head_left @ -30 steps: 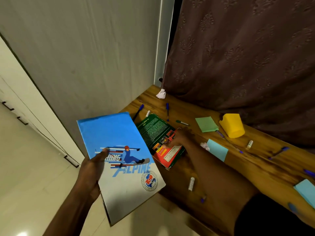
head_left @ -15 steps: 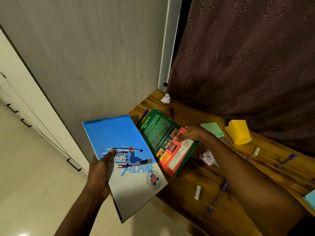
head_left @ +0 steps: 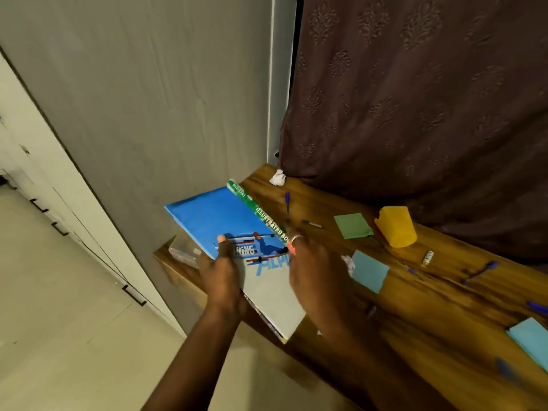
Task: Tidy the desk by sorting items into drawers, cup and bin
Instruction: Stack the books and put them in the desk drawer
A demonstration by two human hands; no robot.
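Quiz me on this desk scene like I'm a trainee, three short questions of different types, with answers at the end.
1. True or false: the left hand holds the blue skiing book, thumb on its cover.
2. What lies closest to the yellow cup? A green sticky note; B crumpled paper; C blue skiing book.
3. Fill in: the second book, at the right hand, has a ___ spine.
Key: 1 true; 2 A; 3 green.
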